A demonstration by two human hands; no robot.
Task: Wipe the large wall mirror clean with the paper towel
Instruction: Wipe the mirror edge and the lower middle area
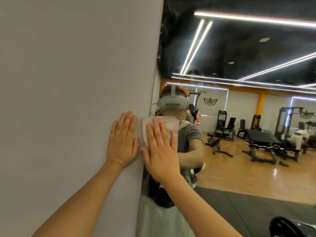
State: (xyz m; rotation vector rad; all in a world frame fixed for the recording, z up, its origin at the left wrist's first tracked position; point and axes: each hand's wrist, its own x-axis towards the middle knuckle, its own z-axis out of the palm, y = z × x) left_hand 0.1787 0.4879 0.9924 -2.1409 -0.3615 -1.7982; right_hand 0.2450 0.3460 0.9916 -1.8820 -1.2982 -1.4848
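Left of the mirror (239, 48), the wall (68, 65) is plain grey; the paper towel (168, 124) on its glass is white.

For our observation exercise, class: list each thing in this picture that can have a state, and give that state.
Left hand: flat, fingers straight, resting on the wall.
Right hand: flat, pressing the paper towel.
Paper towel: spread against the mirror, at its left edge.
Ceiling light strips, reflected: lit.

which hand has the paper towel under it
The right hand: it presses the paper towel flat against the mirror. The left hand rests bare on the wall beside it.
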